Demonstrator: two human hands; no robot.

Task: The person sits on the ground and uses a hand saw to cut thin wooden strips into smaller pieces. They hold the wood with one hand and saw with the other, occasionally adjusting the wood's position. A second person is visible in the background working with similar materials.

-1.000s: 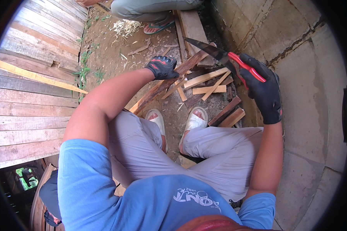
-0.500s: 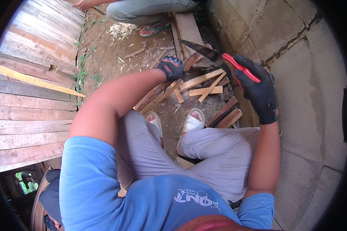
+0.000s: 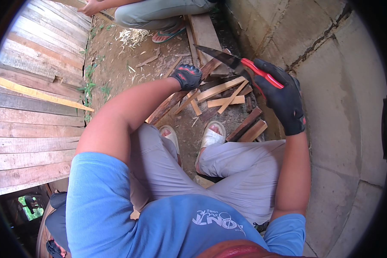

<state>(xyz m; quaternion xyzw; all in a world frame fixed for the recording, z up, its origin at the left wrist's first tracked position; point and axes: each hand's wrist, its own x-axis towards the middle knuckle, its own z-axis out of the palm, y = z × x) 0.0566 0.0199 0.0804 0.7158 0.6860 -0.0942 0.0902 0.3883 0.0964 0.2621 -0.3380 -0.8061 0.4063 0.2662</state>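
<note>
My right hand (image 3: 281, 96), in a black and red glove, is closed round the red handle of a hand saw (image 3: 221, 56). The saw's dark, tapering blade points up and left, over a length of brown wood (image 3: 165, 107). On that wood my gloved left hand (image 3: 187, 77) is closed, with its knuckles up; its fingertips are hidden. The wood slants from beside my left knee to the far right of the left hand. Whether the saw's teeth touch it, I cannot tell.
Cut wood pieces (image 3: 225, 101) lie between my feet and the wall (image 3: 327, 86). Beyond, a person in grey trousers (image 3: 155, 15) squats beside a thick plank (image 3: 205, 32) and a heap of shavings (image 3: 133, 38). Weathered boards (image 3: 34, 116) stretch along the left.
The saw and my right hand have shifted slightly left. My left hand stays on the wood. The whole view has also moved a little.
</note>
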